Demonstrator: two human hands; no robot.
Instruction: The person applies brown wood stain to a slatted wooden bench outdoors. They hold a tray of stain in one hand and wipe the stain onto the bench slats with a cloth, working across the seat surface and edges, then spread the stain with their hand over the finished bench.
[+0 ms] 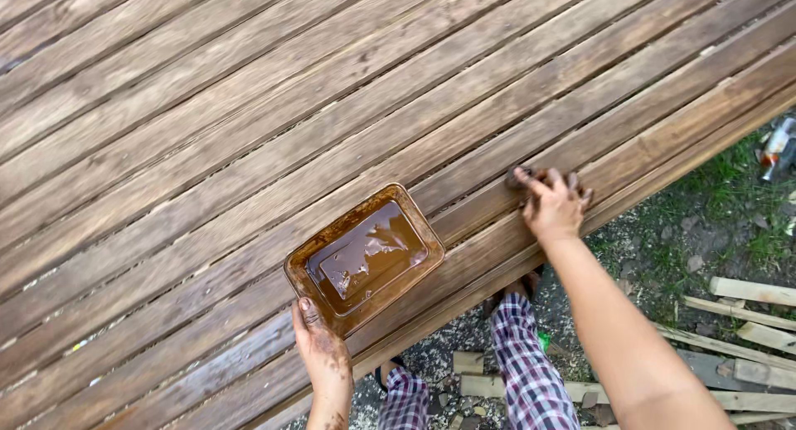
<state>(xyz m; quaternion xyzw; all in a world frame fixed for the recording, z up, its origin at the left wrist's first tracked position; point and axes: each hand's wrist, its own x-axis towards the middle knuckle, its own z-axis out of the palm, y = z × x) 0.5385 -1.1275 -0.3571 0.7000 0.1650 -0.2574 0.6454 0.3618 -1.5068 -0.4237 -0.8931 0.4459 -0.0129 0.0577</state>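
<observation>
Right hand (554, 204): fingers curled down over a small dark stained rag (521, 176), pressing it flat on a slat close to the near edge of the wooden slat surface (207, 148). Only a bit of the rag shows beyond the fingertips.

Left hand (322, 351): stained brown, thumb laid up against the near corner of the tray (363, 257); the other fingers are hidden, so whether they close around the rim cannot be told.

Tray: rectangular, brown-smeared, holding a shallow pool of brown liquid. It sits at an angle across the slats, just inside the near edge, well apart from the rag to its right.

Slat surface: long boards running diagonally, darker near the tray, paler toward the far left. Wide open boards lie above and left of both hands.

Below the edge: legs in plaid trousers (531, 372), gravel, grass, loose wood offcuts (746, 314) on the right.
</observation>
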